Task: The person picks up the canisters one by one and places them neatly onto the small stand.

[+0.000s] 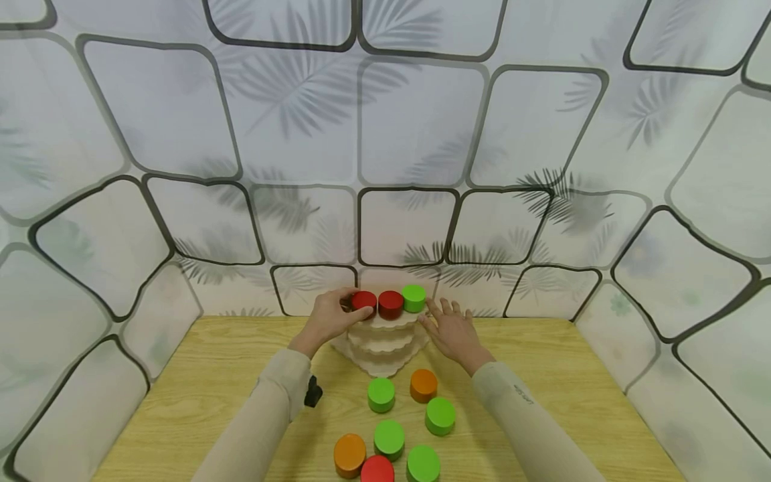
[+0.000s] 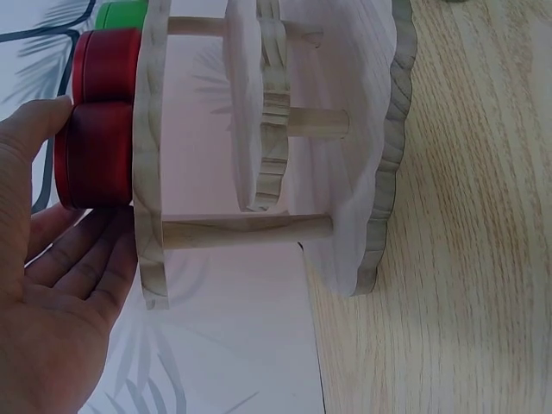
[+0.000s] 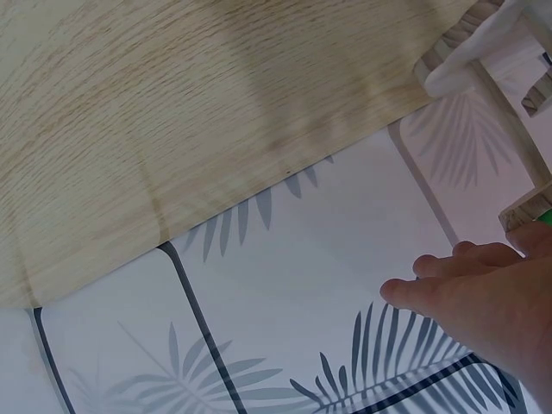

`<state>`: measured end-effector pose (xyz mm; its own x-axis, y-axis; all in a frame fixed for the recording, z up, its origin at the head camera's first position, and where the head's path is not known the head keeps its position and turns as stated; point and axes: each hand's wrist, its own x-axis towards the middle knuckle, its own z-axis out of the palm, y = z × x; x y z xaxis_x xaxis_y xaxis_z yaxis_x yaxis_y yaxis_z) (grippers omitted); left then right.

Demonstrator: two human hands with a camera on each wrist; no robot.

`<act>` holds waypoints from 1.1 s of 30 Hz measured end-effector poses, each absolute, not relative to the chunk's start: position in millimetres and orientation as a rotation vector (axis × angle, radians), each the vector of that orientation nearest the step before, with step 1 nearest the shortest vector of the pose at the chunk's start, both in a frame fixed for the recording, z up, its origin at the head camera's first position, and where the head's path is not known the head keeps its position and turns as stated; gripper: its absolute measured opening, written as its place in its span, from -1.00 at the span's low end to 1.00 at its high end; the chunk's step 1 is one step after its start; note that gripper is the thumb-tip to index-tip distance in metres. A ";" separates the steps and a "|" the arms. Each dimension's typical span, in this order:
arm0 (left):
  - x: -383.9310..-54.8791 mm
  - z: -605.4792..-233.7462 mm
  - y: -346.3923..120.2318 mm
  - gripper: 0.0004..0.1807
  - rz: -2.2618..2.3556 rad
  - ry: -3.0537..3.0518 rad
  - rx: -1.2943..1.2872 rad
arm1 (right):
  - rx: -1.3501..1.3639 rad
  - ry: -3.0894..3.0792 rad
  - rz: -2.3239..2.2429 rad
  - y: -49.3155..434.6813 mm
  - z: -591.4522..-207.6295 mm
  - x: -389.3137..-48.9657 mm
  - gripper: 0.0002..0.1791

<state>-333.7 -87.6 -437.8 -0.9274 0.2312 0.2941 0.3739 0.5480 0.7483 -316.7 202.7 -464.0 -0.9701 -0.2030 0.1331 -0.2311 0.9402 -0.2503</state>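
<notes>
Left hand: gripped the outer red cylinder, inner red cylinder just rightward.
Right hand: gripped nothing, green cylinder just leftward.

Green cylinders: five. Red cylinders: three. Orange cylinders: two. Tiered stand: one.

Stand cropped in wrist views

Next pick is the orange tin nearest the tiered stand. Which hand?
Likely the right hand: it grips nothing and is the nearer one to that orange tin. The left hand holds the left-end red tin atop the tiered wooden stand.
</notes>
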 end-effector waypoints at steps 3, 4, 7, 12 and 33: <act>-333.9 -437.7 -87.8 -0.43 -1.323 -2.621 -0.520 | 0.337 -2.992 0.406 202.8 -463.6 -316.9 -0.28; -334.0 -437.8 -87.7 -0.43 -1.324 -2.623 -0.520 | 0.339 -2.993 0.407 203.1 -464.0 -317.2 -0.28; -333.8 -437.8 -88.0 -0.40 -1.338 -2.624 -0.511 | 0.339 -2.995 0.420 203.4 -463.5 -317.4 -0.28; -331.3 -440.3 -89.7 -0.33 -1.385 -2.614 -0.462 | 0.336 -3.009 0.408 203.3 -462.4 -317.0 -0.27; -273.1 -453.5 -110.3 -0.52 -1.574 -2.447 -0.628 | 0.355 -2.988 0.386 203.2 -462.4 -317.2 -0.28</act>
<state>-273.1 -110.3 -453.5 -0.8980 0.2573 0.3568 0.4314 0.3563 0.8288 -317.2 203.2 -462.4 -0.9668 -0.2164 0.1356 -0.2438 0.9404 -0.2370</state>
